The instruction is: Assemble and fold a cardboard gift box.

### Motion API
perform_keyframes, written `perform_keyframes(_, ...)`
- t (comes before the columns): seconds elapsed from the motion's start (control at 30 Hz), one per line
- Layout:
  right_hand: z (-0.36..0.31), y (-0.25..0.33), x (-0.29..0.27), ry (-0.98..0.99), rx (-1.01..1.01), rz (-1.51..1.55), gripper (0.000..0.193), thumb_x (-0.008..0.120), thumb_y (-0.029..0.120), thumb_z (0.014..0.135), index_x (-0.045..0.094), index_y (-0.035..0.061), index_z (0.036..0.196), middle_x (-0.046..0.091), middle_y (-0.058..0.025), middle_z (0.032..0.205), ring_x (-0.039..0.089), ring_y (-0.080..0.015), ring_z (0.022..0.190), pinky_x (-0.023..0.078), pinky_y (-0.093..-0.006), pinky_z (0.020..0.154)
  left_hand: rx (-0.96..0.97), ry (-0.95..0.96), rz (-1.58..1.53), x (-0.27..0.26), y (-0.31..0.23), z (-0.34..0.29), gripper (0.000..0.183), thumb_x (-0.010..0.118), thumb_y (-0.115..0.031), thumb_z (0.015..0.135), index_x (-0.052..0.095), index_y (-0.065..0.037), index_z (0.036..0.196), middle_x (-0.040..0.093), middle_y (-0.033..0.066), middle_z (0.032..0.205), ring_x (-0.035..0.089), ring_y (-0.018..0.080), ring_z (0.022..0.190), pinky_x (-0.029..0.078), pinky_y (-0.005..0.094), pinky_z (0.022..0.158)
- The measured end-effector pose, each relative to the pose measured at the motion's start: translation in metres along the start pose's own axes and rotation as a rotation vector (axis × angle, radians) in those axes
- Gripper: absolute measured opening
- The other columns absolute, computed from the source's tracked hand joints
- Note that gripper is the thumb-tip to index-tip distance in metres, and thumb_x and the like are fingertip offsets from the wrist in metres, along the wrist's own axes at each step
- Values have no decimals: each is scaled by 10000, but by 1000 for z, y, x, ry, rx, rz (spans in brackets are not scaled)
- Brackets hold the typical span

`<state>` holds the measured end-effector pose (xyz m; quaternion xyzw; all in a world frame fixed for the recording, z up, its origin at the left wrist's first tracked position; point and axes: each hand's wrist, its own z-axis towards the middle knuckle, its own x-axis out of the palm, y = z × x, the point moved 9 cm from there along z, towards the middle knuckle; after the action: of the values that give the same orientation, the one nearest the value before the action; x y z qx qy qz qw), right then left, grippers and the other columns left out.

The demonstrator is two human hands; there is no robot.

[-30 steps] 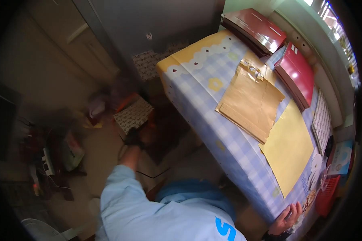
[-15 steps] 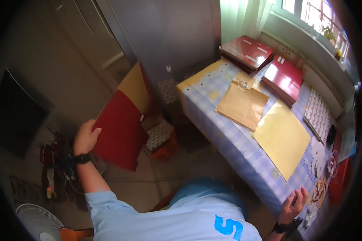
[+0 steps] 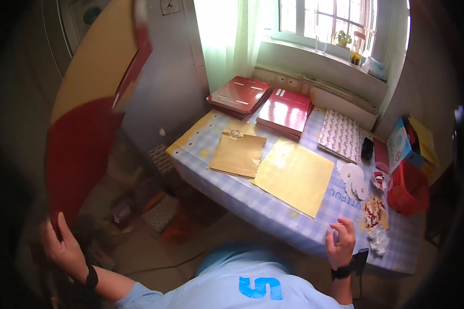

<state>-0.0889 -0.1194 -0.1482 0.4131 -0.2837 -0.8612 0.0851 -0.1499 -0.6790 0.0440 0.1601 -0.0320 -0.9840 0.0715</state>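
Note:
My left hand, raised at the left, pinches the lower corner of a large red-and-tan cardboard sheet. The sheet stands tall and curved, red below and tan above, with a red strip along its right side. My right hand is empty, fingers loosely bent and apart, by the table's front edge. Beyond it lies a flat yellow sheet. To that sheet's left is a torn brown paper envelope. Two piles of glossy dark-red folders, a left pile and a right pile, sit at the back.
A checked cloth covers the table. On its right are a patterned board, a black object, white paper discs, paper scraps, crumpled paper and a red basket. A grey cabinet stands behind.
My left hand has swung left and down in the picture, with the sheet now upright and higher. The view has turned right. My right hand stays empty by the table edge.

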Motion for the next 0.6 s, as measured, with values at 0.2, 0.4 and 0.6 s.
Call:
perform_keyframes(0.2,16,-4,-73,-172,-40,-128,216,641,-15,773,629,-12,988,592,-194,1145,591,-354,1056,463,-418,935,-52,-156,-205,19,-15,34,358,684,-182,925,608,60,1177,685,160,1082,660,212,948,510,337,841)
perform_keyframes(0.4,34,-29,-141,-281,-19,-293,185,593,34,856,608,-34,1027,580,-209,1175,576,-347,1096,435,-408,971,-227,112,-588,96,-44,84,379,624,-272,963,603,23,1201,653,106,1119,582,156,1014,455,314,917)
perform_keyframes(0.6,63,-60,-194,-327,73,-539,175,505,57,964,592,-44,1077,565,-178,1239,549,-311,1146,404,-376,1009,-129,191,-776,180,-63,144,339,614,-251,965,607,2,1191,623,62,1120,555,144,997,440,299,888)
